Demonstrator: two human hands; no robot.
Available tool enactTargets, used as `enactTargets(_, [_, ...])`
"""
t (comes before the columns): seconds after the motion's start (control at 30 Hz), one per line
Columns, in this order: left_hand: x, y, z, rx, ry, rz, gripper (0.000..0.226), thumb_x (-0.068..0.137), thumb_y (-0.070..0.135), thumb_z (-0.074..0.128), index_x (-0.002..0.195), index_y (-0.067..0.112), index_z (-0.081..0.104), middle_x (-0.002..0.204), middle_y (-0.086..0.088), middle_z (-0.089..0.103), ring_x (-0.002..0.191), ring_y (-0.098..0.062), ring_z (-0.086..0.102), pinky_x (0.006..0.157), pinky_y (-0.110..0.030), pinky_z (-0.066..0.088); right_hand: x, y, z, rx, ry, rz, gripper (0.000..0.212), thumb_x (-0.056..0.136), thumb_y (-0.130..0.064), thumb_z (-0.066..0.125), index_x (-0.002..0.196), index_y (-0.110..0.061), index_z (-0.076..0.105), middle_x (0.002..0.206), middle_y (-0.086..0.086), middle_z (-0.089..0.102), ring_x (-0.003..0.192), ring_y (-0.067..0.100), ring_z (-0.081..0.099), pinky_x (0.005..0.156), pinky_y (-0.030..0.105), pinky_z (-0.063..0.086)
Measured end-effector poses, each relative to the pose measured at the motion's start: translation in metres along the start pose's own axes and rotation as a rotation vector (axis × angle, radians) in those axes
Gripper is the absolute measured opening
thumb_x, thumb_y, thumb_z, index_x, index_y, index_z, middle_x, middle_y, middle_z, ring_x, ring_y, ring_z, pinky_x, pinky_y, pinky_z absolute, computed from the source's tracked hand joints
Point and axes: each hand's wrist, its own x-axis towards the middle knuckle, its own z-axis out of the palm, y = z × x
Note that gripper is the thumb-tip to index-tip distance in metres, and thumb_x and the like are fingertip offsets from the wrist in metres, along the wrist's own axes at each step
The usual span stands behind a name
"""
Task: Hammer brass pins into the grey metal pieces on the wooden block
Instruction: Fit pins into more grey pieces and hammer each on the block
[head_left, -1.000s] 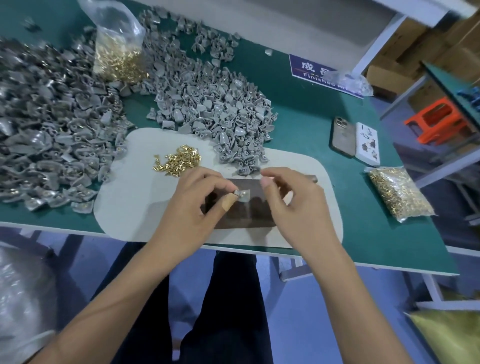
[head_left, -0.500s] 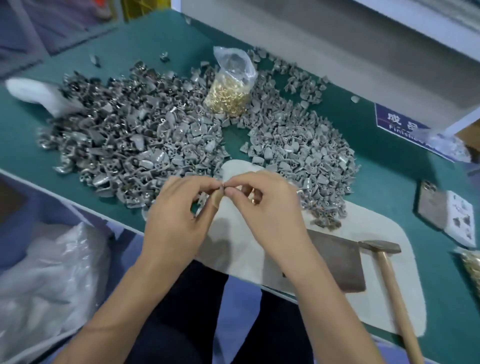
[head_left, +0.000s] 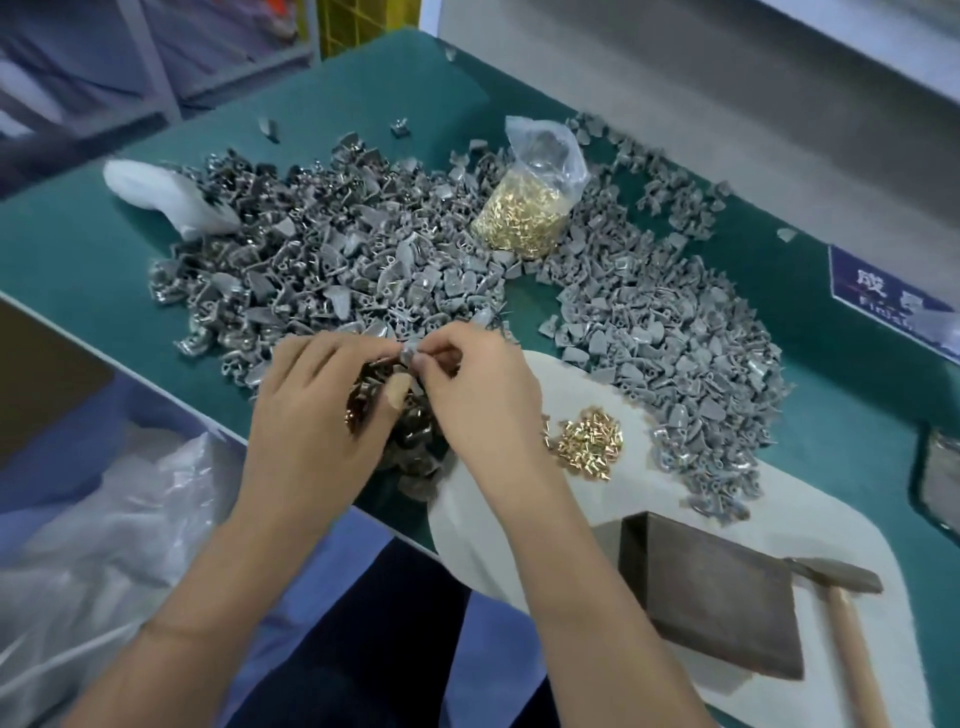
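While both hands met over the near edge of a green bench (head_left: 93, 249), the left hand (head_left: 317, 415) and the right hand (head_left: 478, 400) together pinched one small grey metal piece (head_left: 406, 355) between thumbs and fingertips, their fingers curled around it. A tan bandage wrapped the left thumb. Beneath and beyond the hands lay a wide heap of grey metal pieces (head_left: 322, 270), with a second heap (head_left: 675, 338) spread to the right. A clear bag of brass pins (head_left: 524, 213) stood between the two heaps. Loose brass pins (head_left: 589, 441) sat in a small cluster on a pale mat (head_left: 649, 499), just right of the right hand. Farther right on that mat rested the dark wooden block (head_left: 717, 597), and a wooden-handled hammer (head_left: 847, 623) lay right beside it.
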Motion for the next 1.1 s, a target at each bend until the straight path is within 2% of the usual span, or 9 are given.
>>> enactTargets(0.13, [-0.018,-0.003,0.005,0.133,-0.170,0.024,0.081,0.085,0.075,0.052,0.148,0.023,0.046,0.157,-0.003,0.038,0.149,-0.028,0.028,0.122,-0.050,0.019,-0.005,0.009,-0.005,0.047,0.051,-0.035,0.015,0.101,-0.038,0.055,0.102,-0.036,0.070,0.098,-0.019,0.071,0.090,0.006,0.064,0.076,0.033,0.055])
enactTargets(0.27, [-0.012,-0.001,0.011,0.231,-0.319,0.056,0.101,0.078,0.091,0.036,0.154,0.024,0.040,0.162,-0.005,0.032,0.155,-0.024,0.014,0.122,-0.060,0.012,-0.009,0.014,-0.007,0.034,0.032,-0.022,0.019,0.104,-0.038,0.051,0.102,-0.035,0.070,0.099,-0.017,0.070,0.089,0.007,0.062,0.078,0.034,0.055])
enactTargets(0.43, [0.005,0.003,0.011,0.193,-0.342,0.026,0.098,0.081,0.088,0.033,0.153,0.022,0.040,0.162,-0.004,0.033,0.155,-0.023,0.011,0.124,-0.055,0.009,-0.016,0.025,-0.017,0.064,0.052,-0.013,0.017,0.102,-0.036,0.055,0.100,-0.032,0.071,0.092,-0.017,0.071,0.081,0.005,0.062,0.073,0.034,0.055])
enactTargets(0.53, [0.008,0.009,0.008,0.095,-0.268,0.101,0.090,0.085,0.079,0.042,0.152,0.018,0.042,0.161,-0.002,0.033,0.155,-0.021,0.010,0.124,-0.055,0.005,-0.017,0.051,-0.046,0.163,0.109,0.047,0.016,0.102,-0.035,0.058,0.104,-0.031,0.074,0.083,-0.019,0.070,0.064,-0.005,0.057,0.056,0.019,0.043])
enactTargets(0.67, [0.010,0.034,0.017,-0.110,-0.245,0.225,0.059,0.094,0.055,0.058,0.138,0.016,0.057,0.144,0.000,0.052,0.148,-0.020,0.030,0.122,-0.044,0.024,-0.028,0.097,-0.098,0.148,0.198,0.129,0.015,0.101,-0.031,0.061,0.095,-0.034,0.075,0.075,-0.021,0.069,0.059,-0.008,0.057,0.051,0.007,0.037])
enactTargets(0.77, [0.012,0.059,0.033,-0.131,-0.328,0.252,0.041,0.092,0.042,0.065,0.127,0.021,0.066,0.123,0.006,0.062,0.129,-0.018,0.047,0.109,-0.036,0.035,-0.039,0.124,-0.115,0.075,0.189,0.218,0.014,0.099,-0.027,0.064,0.091,-0.032,0.075,0.082,-0.017,0.071,0.075,0.004,0.066,0.066,0.027,0.049])
enactTargets(0.9, [0.017,0.084,0.055,0.069,-0.447,0.183,0.045,0.091,0.047,0.063,0.132,0.029,0.061,0.120,0.009,0.061,0.118,-0.020,0.047,0.092,-0.035,0.025,-0.056,0.148,-0.116,0.038,0.181,0.288,0.011,0.097,-0.026,0.067,0.094,-0.024,0.078,0.088,-0.011,0.074,0.084,0.014,0.068,0.082,0.040,0.055])
enactTargets(1.0, [0.021,0.090,0.067,0.223,-0.499,0.143,0.053,0.090,0.057,0.059,0.137,0.031,0.057,0.121,0.008,0.060,0.116,-0.021,0.044,0.092,-0.038,0.023,-0.067,0.154,-0.108,0.035,0.227,0.256,0.014,0.099,-0.027,0.065,0.096,-0.022,0.078,0.085,-0.009,0.074,0.078,0.014,0.066,0.076,0.040,0.055])
enactTargets(1.1, [0.026,0.094,0.071,0.221,-0.494,0.156,0.039,0.089,0.055,0.063,0.122,0.035,0.069,0.108,0.010,0.062,0.107,-0.020,0.046,0.086,-0.039,0.025,-0.072,0.153,-0.103,0.019,0.295,0.198,0.014,0.100,-0.027,0.063,0.098,-0.024,0.077,0.082,-0.012,0.073,0.072,0.013,0.065,0.067,0.038,0.055])
